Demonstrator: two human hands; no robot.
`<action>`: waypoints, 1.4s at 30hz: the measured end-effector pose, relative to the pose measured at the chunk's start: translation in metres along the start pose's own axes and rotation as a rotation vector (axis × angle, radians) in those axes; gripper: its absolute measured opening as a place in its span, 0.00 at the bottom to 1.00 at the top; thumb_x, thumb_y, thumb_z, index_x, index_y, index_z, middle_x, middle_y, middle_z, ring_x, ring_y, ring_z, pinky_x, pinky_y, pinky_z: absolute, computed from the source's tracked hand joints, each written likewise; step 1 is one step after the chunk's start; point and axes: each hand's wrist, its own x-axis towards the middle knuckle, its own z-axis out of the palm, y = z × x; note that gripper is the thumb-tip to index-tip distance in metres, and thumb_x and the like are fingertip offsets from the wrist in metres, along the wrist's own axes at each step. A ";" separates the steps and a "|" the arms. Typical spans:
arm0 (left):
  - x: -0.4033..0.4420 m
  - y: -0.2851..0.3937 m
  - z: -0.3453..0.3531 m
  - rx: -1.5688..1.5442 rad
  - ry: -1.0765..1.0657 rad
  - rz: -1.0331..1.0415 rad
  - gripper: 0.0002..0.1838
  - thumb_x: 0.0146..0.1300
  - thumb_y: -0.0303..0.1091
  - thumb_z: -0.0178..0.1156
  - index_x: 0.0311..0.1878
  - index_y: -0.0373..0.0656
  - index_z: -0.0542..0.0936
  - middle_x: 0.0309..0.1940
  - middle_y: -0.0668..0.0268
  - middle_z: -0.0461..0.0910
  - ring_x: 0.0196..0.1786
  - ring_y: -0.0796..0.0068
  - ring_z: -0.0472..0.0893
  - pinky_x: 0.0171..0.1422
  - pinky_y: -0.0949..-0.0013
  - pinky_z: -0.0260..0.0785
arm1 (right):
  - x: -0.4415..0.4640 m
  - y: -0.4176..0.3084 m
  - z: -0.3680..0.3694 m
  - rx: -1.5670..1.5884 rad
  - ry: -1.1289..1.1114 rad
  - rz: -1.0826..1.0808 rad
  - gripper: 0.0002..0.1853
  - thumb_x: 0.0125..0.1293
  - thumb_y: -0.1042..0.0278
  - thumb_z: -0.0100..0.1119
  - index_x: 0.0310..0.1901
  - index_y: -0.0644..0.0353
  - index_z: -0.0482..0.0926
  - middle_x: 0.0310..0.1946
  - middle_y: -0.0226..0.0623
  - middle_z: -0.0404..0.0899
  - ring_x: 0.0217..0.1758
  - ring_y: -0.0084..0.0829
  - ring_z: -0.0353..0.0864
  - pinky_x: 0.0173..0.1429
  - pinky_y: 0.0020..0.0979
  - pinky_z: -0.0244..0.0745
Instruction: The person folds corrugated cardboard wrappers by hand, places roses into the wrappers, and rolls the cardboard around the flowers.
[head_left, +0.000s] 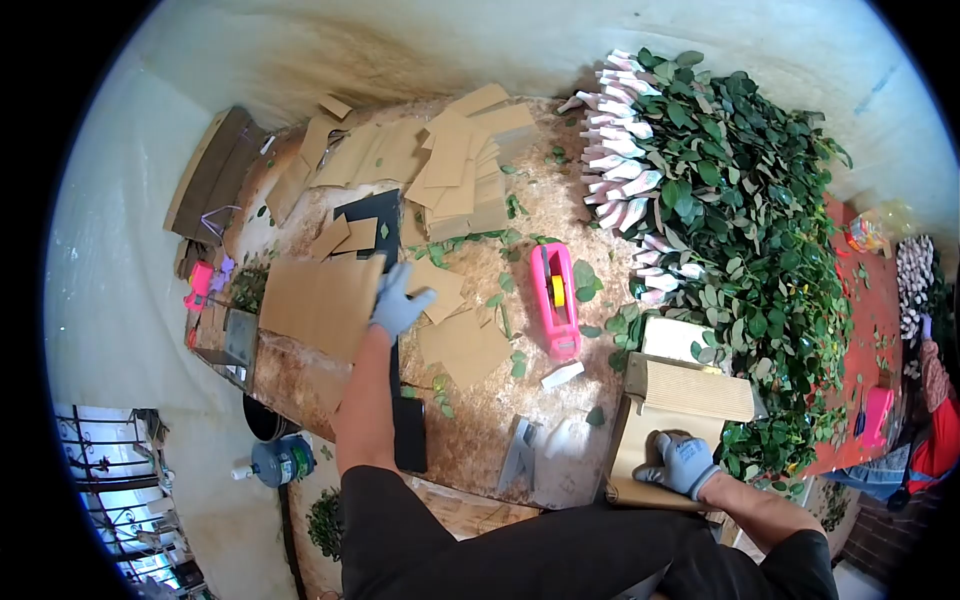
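Dark clothing [560, 560] lies closest; beyond, the left hand [398, 302] meets a cardboard sheet [318, 305], thumb spread—whether its fingers grip, I cannot tell. That sheet extends leftward from those fingers, long axis roughly sideways, well apart from the right hand [685, 466]—whose fingers, curled, rest on brown cardboard [640, 430], any grip unclear. Between both hands' fingers stands a pink tape dispenser [553, 305].

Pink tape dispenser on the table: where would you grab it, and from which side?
I'd likely grip the pink tape dispenser across its narrow body, just nearer the wearer than the yellow roll, with the right hand coming down from the near side. It lies lengthwise away from the wearer, so thumb and fingers could straddle its long flanks, clear of the roll.
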 end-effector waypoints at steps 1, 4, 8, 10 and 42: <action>0.000 0.011 0.006 0.097 -0.111 0.062 0.46 0.59 0.58 0.70 0.77 0.45 0.69 0.80 0.54 0.61 0.83 0.53 0.56 0.86 0.50 0.46 | 0.001 0.004 0.006 -0.012 0.046 -0.017 0.33 0.61 0.33 0.67 0.48 0.60 0.78 0.45 0.51 0.84 0.50 0.54 0.84 0.55 0.48 0.78; -0.028 0.057 0.019 0.303 -0.278 0.201 0.45 0.58 0.64 0.67 0.75 0.51 0.73 0.79 0.61 0.65 0.82 0.52 0.57 0.86 0.45 0.42 | -0.002 0.007 0.010 -0.019 0.079 -0.029 0.34 0.62 0.33 0.66 0.49 0.60 0.77 0.44 0.51 0.84 0.50 0.54 0.84 0.54 0.49 0.78; -0.076 0.076 0.033 0.258 -0.273 0.478 0.38 0.58 0.59 0.69 0.69 0.51 0.79 0.76 0.64 0.70 0.80 0.54 0.60 0.84 0.45 0.46 | -0.003 0.003 0.005 -0.005 0.064 -0.038 0.32 0.62 0.34 0.66 0.48 0.60 0.77 0.43 0.51 0.84 0.50 0.53 0.84 0.54 0.49 0.78; -0.091 0.074 0.035 0.118 -0.302 0.506 0.33 0.60 0.53 0.69 0.66 0.49 0.81 0.71 0.62 0.75 0.76 0.55 0.67 0.82 0.49 0.53 | -0.005 0.003 0.004 -0.011 0.084 -0.055 0.31 0.63 0.35 0.66 0.47 0.60 0.77 0.42 0.51 0.84 0.49 0.53 0.84 0.53 0.49 0.77; -0.168 0.191 0.073 0.581 -0.386 0.494 0.46 0.52 0.34 0.74 0.76 0.51 0.65 0.74 0.58 0.66 0.63 0.53 0.80 0.64 0.51 0.74 | -0.014 0.006 0.007 0.001 0.134 -0.107 0.32 0.60 0.39 0.69 0.51 0.63 0.78 0.49 0.53 0.86 0.55 0.53 0.85 0.59 0.47 0.78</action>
